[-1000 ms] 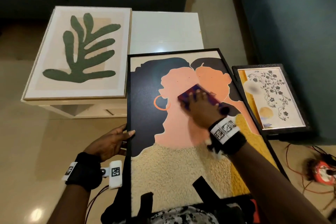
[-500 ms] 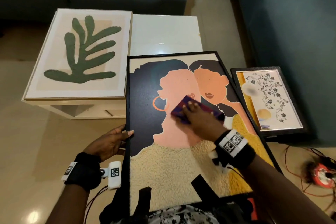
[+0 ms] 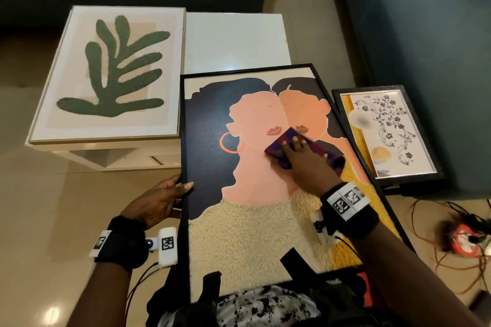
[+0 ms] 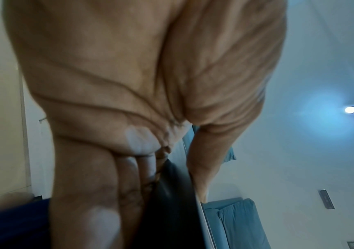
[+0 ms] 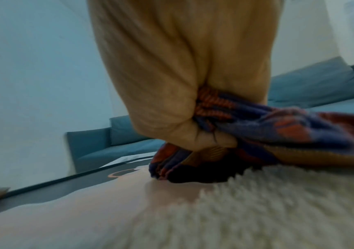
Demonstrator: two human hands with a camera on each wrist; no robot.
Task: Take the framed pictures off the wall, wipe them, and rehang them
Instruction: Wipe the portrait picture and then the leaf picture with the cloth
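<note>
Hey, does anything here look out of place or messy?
One thing: tangled orange cables sprawl over the floor at the right, by the small floral frame propped against the sofa. The rest looks orderly.

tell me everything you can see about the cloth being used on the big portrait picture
The cloth is a soft woven rag, patterned in purple-blue with orange-red patches and stripes, bunched and creased. It lies on the glass of the black-framed portrait, below the painted lips. The right hand presses it down, fingers spread on top, part bunched under the palm.
</note>
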